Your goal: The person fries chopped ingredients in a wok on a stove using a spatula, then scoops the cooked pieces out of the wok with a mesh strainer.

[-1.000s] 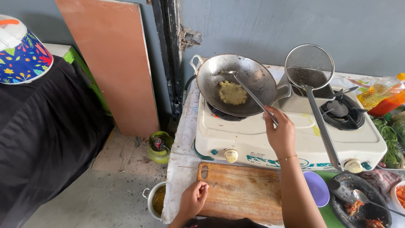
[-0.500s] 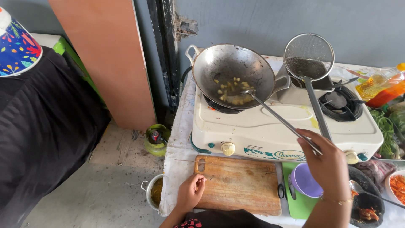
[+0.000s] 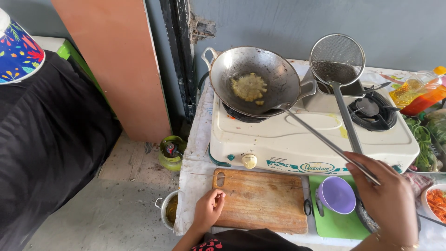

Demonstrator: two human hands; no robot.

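Note:
My right hand (image 3: 389,200) grips the end of a long metal spatula (image 3: 325,139), whose blade lies on the near rim of a dark wok (image 3: 274,76). A yellow patch of frying food (image 3: 250,87) sits in the wok on the left burner of a white two-burner stove (image 3: 297,135). My left hand (image 3: 209,208) rests with curled fingers on the near left corner of a wooden cutting board (image 3: 260,200), holding nothing.
A wire-mesh skimmer (image 3: 338,58) lies across the stove by the right burner (image 3: 371,109). A purple bowl (image 3: 337,194) stands on a green mat. Oil bottle (image 3: 413,88), greens (image 3: 425,139), shredded carrot (image 3: 436,202) at right. A small pot (image 3: 168,210) and green canister (image 3: 171,151) sit on the floor.
My right hand has drawn back from the wok toward me, pulling the spatula blade out of the food to the wok's rim. The food lies gathered again. My left hand stays on the board.

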